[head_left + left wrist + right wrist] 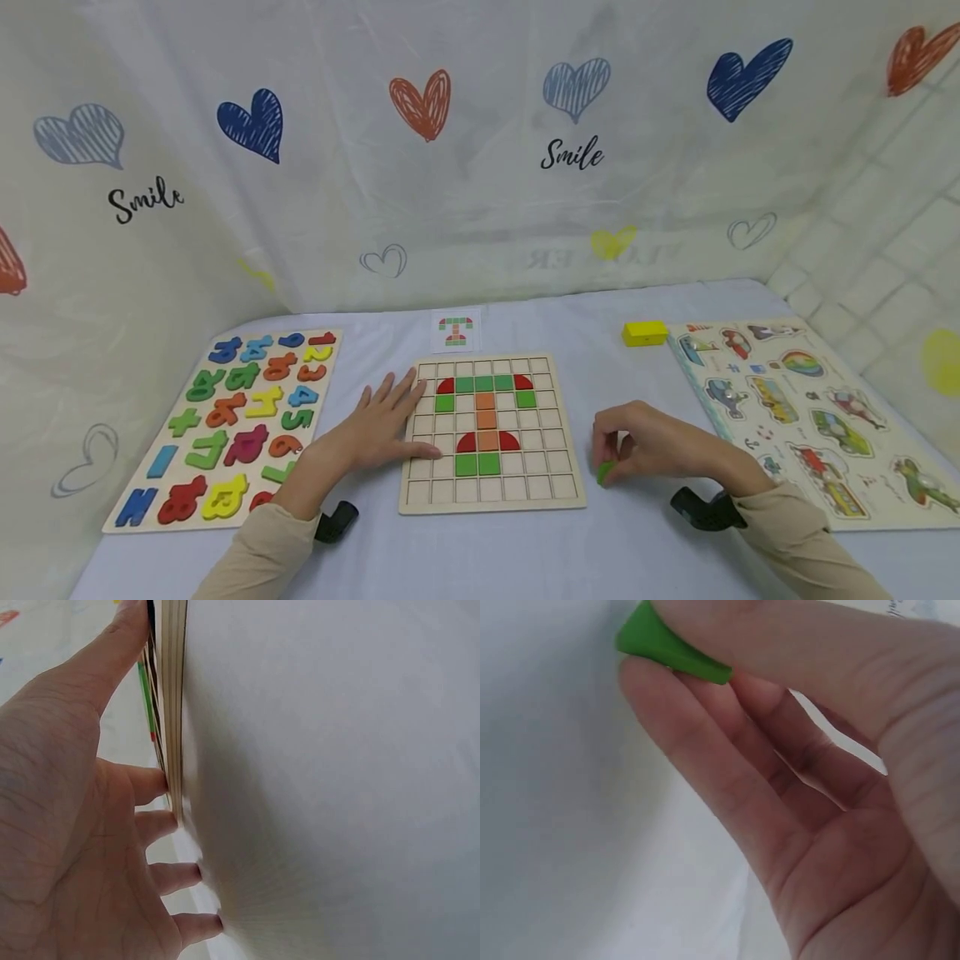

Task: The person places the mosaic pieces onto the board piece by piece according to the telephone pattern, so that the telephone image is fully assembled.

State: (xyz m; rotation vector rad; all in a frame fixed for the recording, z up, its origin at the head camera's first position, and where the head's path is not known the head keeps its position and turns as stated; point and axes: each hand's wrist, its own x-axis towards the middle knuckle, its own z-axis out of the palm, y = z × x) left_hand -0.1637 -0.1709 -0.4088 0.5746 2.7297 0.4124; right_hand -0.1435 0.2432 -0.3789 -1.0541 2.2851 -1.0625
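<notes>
In the head view a wooden grid board (420, 497) lies at the middle of the table, with green squares, orange squares and red quarter-round pieces set in its cells. My left hand (382, 429) spreads over the board's left edge, thumb and fingers extended; in the left wrist view its fingertips (166, 784) meet the edge and the cloth. To the right of the board, just above the cloth, my right hand (648, 442) pinches a small green block (667, 649) between thumb and forefinger. Only part of that block shows in the head view.
A pattern card (455, 332) lies behind the board. On the left is a letter-and-number puzzle board (120, 521); on the right, a picture puzzle board (750, 425). A yellow block (645, 333) sits near the right board's far corner. A printed curtain (480, 208) hangs behind.
</notes>
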